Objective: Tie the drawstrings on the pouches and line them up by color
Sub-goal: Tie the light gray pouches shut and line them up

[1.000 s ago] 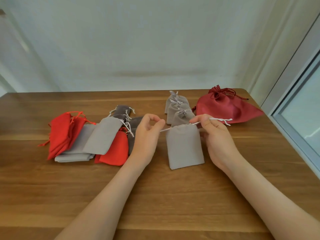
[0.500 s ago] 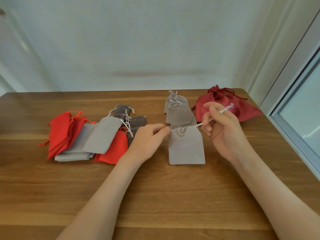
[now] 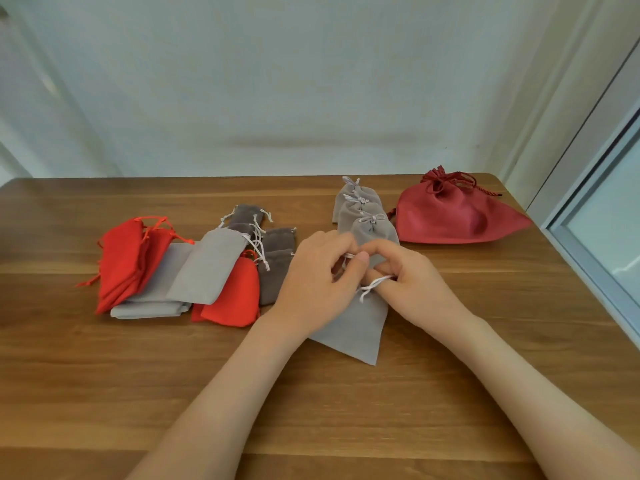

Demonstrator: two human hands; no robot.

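Light grey pouch (image 3: 353, 330): I am seeing its mouth lying beneath both hands, body trailing toward me; left hand (image 3: 317, 282) and right hand (image 3: 414, 289), fingers curled, pinching its white drawstring (image 3: 372, 285).

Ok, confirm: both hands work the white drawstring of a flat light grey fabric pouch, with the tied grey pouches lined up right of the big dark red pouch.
Wrong side: the head view shows the tied grey pouches left of the big dark red fabric pouch. The left hand and right hand do work the white drawstring of the light grey fabric pouch.
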